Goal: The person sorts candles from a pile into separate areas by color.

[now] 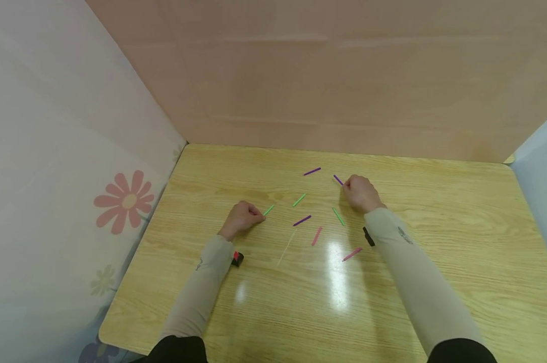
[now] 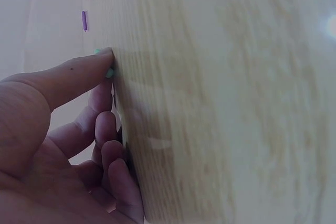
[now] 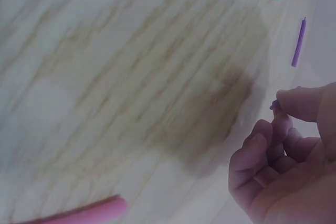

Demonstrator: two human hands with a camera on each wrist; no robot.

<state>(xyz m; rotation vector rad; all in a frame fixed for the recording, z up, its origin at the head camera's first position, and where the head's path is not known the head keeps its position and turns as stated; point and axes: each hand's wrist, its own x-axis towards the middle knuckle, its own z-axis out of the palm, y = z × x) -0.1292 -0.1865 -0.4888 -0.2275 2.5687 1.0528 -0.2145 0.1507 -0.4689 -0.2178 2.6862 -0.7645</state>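
Observation:
My left hand [image 1: 242, 220] pinches a thin green candle [image 1: 269, 209] between thumb and index finger, close over the table. In the left wrist view, bits of this candle show on either side of the fingertips, the middle covered. At the back right, my right hand [image 1: 361, 193] pinches a purple candle [image 1: 338, 180] by its near end, the other fingers curled under. A second purple candle [image 1: 312, 171] lies at the back, and a third purple candle [image 1: 302, 220] lies between the hands. Near them are a green candle [image 1: 299, 199] and another green candle [image 1: 338, 217].
Two pink candles lie nearer the front, one pink candle [image 1: 317, 236] upright in direction and one pink candle [image 1: 352, 254] slanting beside the right sleeve. A pale thin line [image 1: 285, 248] runs along the wooden table [image 1: 459, 242]. A brown panel [image 1: 301, 91] stands behind.

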